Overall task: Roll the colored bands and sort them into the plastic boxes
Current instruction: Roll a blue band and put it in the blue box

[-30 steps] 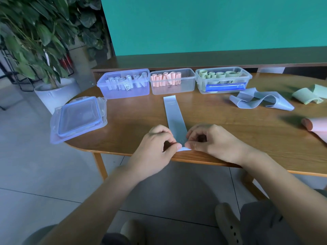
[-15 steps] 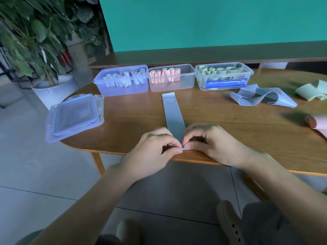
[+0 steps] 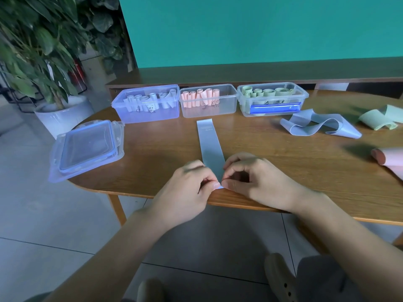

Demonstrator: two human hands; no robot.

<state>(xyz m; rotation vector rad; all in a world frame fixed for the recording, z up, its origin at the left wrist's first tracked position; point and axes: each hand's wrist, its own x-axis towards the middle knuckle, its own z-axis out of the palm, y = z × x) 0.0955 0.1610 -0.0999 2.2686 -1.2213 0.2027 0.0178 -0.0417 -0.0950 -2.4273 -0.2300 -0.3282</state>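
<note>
Hands barely moved, both grips pinching blue band [image 3: 210, 142], probably rolling, lid [image 3: 85, 147] left.

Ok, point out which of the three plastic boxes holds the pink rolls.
The middle clear box, between the blue-tinted box of pale blue rolls on the left and the box of green rolls on the right.

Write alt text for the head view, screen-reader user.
Both hands, left hand and right hand, pinch the near end of a flat blue band at the wooden table edge. Behind it stand three open plastic boxes: blue rolls, pink rolls, green rolls.
</note>
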